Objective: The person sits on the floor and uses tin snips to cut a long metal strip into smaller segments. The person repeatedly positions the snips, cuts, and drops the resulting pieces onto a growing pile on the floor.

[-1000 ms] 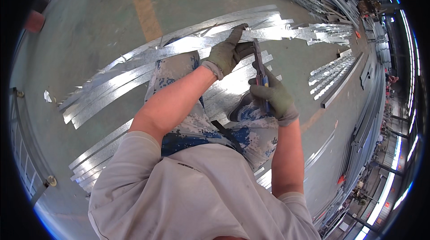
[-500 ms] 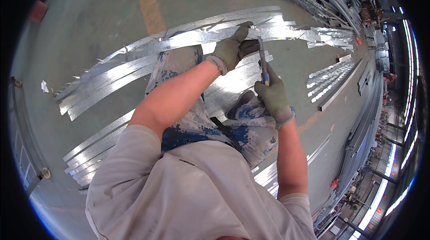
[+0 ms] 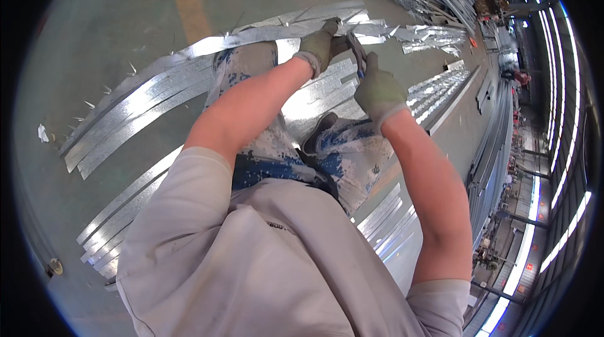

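Metal strip, long and bright, passes over the left knee in the head view; other strips lie on the floor. The gloved left hand pinches it. The gloved right hand, wrapped round a plier-like hand tool, has risen in the last half second, apparently bringing the tool's head within working reach of the strip; whether they touch, I cannot tell.

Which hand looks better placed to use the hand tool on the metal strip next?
Probably the right hand: it grips the hand tool, whose head points toward the metal strip. The left hand is at the strip, with no tool visible.
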